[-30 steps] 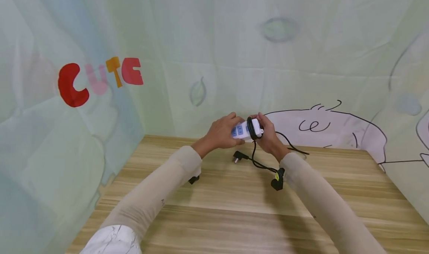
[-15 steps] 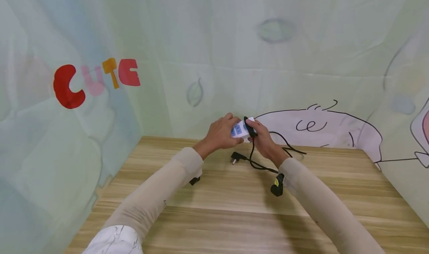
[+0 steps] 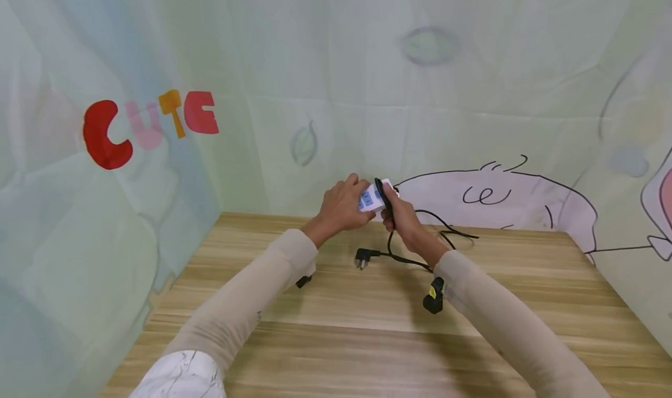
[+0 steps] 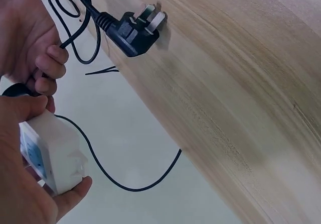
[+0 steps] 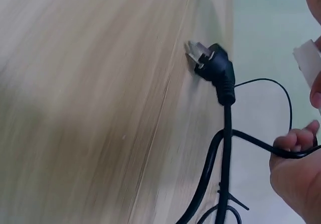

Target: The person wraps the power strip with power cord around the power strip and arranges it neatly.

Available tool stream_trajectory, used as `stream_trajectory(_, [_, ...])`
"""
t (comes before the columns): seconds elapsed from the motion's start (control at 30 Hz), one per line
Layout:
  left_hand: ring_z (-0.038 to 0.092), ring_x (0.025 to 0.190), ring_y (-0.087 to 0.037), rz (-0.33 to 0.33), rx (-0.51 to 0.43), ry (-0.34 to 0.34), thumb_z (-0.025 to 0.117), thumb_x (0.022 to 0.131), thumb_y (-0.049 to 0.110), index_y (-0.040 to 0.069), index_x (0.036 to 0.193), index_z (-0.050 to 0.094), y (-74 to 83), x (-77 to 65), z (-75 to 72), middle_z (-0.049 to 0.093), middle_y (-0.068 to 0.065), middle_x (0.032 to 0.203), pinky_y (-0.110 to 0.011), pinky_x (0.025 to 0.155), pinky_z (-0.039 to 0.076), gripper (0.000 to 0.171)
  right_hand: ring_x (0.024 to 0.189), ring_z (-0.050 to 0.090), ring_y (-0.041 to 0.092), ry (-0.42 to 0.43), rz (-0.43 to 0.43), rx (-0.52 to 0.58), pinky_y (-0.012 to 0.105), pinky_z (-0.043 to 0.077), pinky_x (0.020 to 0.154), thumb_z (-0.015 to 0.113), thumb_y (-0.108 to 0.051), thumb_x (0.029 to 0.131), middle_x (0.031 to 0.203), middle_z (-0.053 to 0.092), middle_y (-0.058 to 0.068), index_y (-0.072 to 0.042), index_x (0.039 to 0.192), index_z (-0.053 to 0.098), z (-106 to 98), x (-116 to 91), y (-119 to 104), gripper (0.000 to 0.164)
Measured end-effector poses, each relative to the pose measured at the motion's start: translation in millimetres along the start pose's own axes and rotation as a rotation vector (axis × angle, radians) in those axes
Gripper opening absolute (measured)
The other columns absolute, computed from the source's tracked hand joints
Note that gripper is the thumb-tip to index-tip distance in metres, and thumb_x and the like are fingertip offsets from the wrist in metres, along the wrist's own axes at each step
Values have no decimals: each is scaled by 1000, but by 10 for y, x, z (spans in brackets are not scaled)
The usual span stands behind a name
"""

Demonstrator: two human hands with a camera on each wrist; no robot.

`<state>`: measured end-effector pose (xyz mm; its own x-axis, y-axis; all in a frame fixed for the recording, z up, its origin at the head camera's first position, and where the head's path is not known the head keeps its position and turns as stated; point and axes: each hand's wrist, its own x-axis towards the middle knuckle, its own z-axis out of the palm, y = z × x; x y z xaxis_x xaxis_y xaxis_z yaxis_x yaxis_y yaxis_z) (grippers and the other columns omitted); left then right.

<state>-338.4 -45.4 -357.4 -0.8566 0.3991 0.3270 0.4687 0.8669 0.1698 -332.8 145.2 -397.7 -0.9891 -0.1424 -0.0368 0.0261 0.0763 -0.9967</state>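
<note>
My left hand holds a white power strip with blue socket faces, thumb on one side and fingers on the other. Black power cord is wrapped round the strip's right end. There my right hand grips the cord, its thumb up by the end of the strip. The left wrist view has the strip's white casing close up, with the right hand's curled fingers on the cord beyond it. From the hands the cord trails down to a black plug with metal prongs, over the table.
A wood-grain table spreads below the hands. Thin black cable loops near its back edge, behind the right wrist. Printed fabric hangs close behind and at both sides. Small black devices sit under both cuffs.
My right hand has come from the strip's far end round to its near side and gripped the cord. The strip has shifted slightly left, and the plug has swung left and down.
</note>
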Motion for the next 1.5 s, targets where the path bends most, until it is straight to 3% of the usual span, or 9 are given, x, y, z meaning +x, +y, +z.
stream_trajectory(0.17, [62,95,-27,-16,-7,23,82,97,44,14,151,64,-21,39,-10,61,-10,126,-40,73,55,65,75,51,12,-17,-15,-44,29,50,74,48,-66,115,89,57,-3,-5,125,57,4,-29,29,63])
stream_trajectory(0.37, [62,95,-27,-30,-21,71,82,98,45,14,153,64,-34,93,-49,61,-10,124,-40,74,55,67,73,46,14,-92,15,30,40,64,81,47,-62,117,87,45,-3,-22,142,37,38,-72,65,48])
stream_trajectory(0.47, [60,94,-26,-23,-14,68,80,99,47,14,154,63,-33,102,-40,60,-9,123,-38,72,54,67,71,42,15,-119,38,0,37,60,69,45,-63,117,87,39,-3,-26,145,32,34,-99,62,47])
stream_trajectory(0.6, [59,94,-26,-29,-8,66,79,98,44,15,154,63,-38,99,-23,59,-9,124,-38,71,53,65,61,36,12,-149,55,-91,28,37,50,42,-60,118,83,38,-4,-32,152,26,32,-113,50,47])
stream_trajectory(0.7, [60,96,-28,-30,4,67,79,98,42,15,153,62,-44,95,-11,59,-9,127,-41,73,55,63,55,30,10,-150,47,-173,27,26,47,41,-51,121,78,41,-3,-25,153,25,55,-127,34,44])
stream_trajectory(0.87, [62,101,-30,-48,29,53,79,100,43,15,154,60,-53,78,5,59,-10,131,-46,77,60,64,58,45,17,-110,-30,-417,32,36,53,39,-38,123,76,57,4,-7,138,41,89,-123,63,35])
stream_trajectory(1.1, [63,99,-30,-26,53,53,79,99,43,13,151,62,-42,66,40,60,-10,128,-47,77,62,62,66,63,15,-94,-136,-657,33,48,63,41,-48,120,75,73,-3,-18,119,57,-237,698,900,34])
stream_trajectory(1.3, [62,91,-31,50,160,82,82,98,37,10,141,65,-53,36,109,62,-11,123,-46,68,61,53,70,64,24,-195,-137,-871,42,51,71,44,-32,120,84,78,6,-5,107,69,-35,130,244,40])
stream_trajectory(1.5, [64,93,-33,104,269,93,86,97,32,9,136,67,-123,25,160,62,-11,122,-46,67,62,49,64,54,17,-215,-242,-1080,35,45,64,50,-37,118,71,61,-1,-12,83,68,-81,-30,6,47])
